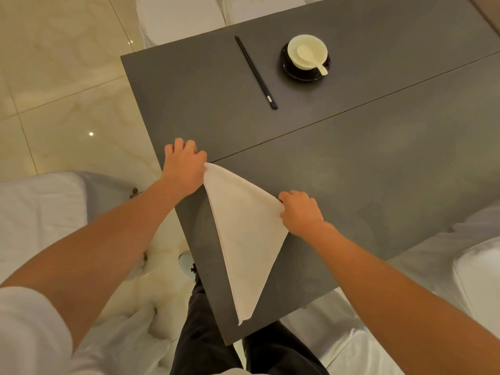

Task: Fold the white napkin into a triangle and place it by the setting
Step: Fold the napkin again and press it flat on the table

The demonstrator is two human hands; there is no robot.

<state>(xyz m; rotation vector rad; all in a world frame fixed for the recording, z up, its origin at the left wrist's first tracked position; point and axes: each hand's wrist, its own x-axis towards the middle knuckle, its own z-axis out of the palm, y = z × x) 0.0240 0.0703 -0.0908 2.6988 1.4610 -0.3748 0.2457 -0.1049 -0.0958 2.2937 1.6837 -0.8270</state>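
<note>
The napkin, already a triangle, is lying on the dark tabletop near its edge. The left hand and right hand are each pinching a corner, fingers seemingly clenched on cloth. Chopsticks and bowl are sitting well apart.

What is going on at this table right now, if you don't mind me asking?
A person is folding a white napkin on the near end of a dark table. It already lies as a triangle, with the left hand at its far corner and the right hand pinching the right corner. Farther along the table sit a pair of black chopsticks and, apart from them, a pale bowl with a spoon on a dark saucer. The napkin has not yet been moved beside them.
</note>
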